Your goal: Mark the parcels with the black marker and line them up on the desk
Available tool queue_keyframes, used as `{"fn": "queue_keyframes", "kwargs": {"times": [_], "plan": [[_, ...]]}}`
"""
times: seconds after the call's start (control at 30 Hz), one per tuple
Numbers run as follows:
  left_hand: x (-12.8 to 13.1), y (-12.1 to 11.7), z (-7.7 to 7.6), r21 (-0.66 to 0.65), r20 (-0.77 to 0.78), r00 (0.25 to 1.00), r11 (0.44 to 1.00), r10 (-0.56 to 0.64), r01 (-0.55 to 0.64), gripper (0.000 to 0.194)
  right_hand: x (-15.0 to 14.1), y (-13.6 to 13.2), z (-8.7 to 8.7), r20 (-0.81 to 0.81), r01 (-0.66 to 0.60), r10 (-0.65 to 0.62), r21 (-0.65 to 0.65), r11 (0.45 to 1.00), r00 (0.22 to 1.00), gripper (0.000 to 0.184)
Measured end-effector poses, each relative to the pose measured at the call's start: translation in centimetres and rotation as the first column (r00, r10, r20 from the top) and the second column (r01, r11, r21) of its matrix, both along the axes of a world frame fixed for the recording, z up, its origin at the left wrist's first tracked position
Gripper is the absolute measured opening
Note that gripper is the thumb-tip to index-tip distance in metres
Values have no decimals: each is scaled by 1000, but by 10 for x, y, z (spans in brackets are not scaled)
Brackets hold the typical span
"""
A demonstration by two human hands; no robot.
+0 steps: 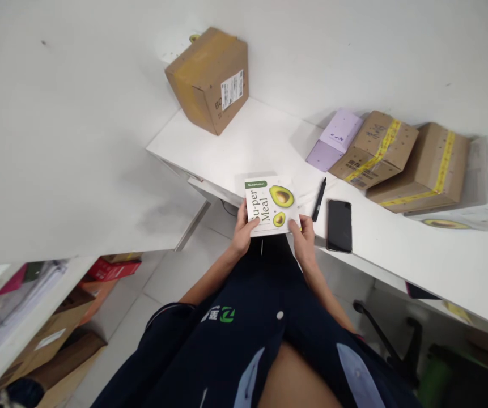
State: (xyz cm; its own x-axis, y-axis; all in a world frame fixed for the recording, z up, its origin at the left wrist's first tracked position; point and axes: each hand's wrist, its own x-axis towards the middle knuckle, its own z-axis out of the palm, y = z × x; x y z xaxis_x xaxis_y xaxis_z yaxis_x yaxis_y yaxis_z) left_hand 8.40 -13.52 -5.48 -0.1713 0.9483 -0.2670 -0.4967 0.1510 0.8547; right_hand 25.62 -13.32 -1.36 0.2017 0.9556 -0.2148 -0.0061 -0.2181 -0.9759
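Note:
A white box printed with avocados and the words "Meal" and "NutriMotion" is held in front of me, at the desk's near edge. My left hand grips its left side, the thumb lying on the front face. On the lower right corner, my right hand is closed with its thumb on the front. The fingers behind the box are mostly hidden. Just right of it, a black marker lies on the white desk. A dark-screened phone rests beside the marker, near my right hand.
At the desk's back stand a large taped carton, a lilac box, and two brown cartons. A white avocado-printed package is at the right. Shelves with boxes stand lower left; a chair is lower right.

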Motion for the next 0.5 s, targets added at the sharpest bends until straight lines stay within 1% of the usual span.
{"fn": "queue_keyframes", "kwargs": {"times": [0.07, 0.13, 0.2, 0.27, 0.37, 0.5], "plan": [[-4, 4, 3, -17, 39, 999, 1000, -18, 19, 94, 2, 2, -2, -20, -12, 12, 5, 1000, 1000, 36], [-8, 7, 4, -1, 41, 999, 999, -35, 35, 94, 3, 4, -4, -55, -15, 16, 19, 1000, 998, 36], [-12, 11, 5, 65, 10, 999, 997, -37, 36, 95, 3, 7, -4, -106, -4, 10, 52, 999, 994, 35], [-16, 15, 6, 169, -44, 998, 984, -52, 58, 98, 3, 11, -4, -161, 11, 4, 89, 996, 987, 35], [-23, 19, 7, 315, -163, 983, 940, -85, 133, 106, 1, 14, -3, -198, 12, 12, 122, 992, 980, 33], [-31, 24, 7, 427, -334, 937, 870, -102, 247, 110, 0, 16, 2, -172, -10, 40, 174, 985, 984, 29]]}}
